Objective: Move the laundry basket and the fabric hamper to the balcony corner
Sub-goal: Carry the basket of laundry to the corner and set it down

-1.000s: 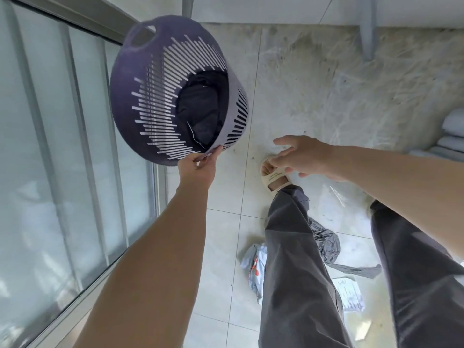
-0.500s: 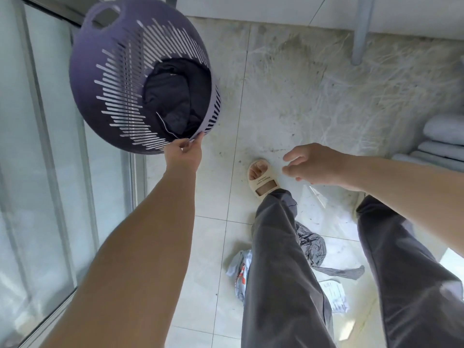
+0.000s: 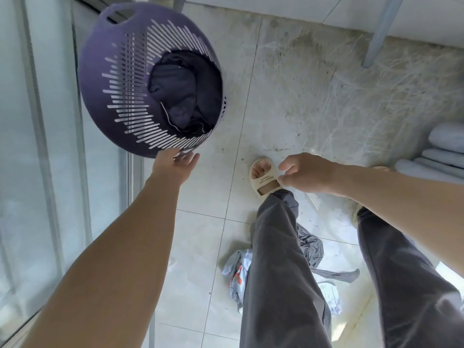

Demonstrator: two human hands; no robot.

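Observation:
A purple slotted plastic laundry basket (image 3: 118,79) hangs tilted in the air at the upper left, its opening facing me, with dark clothes (image 3: 185,91) bunched in its bottom. My left hand (image 3: 175,164) grips the near rim of the basket from below. My right hand (image 3: 306,172) hovers over the floor to the right with loosely curled fingers and holds nothing. The fabric hamper is not in view.
A glass balcony railing (image 3: 50,146) runs along the left. Crumpled clothes (image 3: 308,244) and papers (image 3: 329,292) lie on the tiled floor (image 3: 200,234) by my legs. Folded grey fabric (image 3: 444,149) is stacked at the right edge. A metal leg (image 3: 379,31) stands at the back wall.
The basket has swung a little to the right and nearer the floor's far end as I step forward. My right hand has curled slightly and stays empty.

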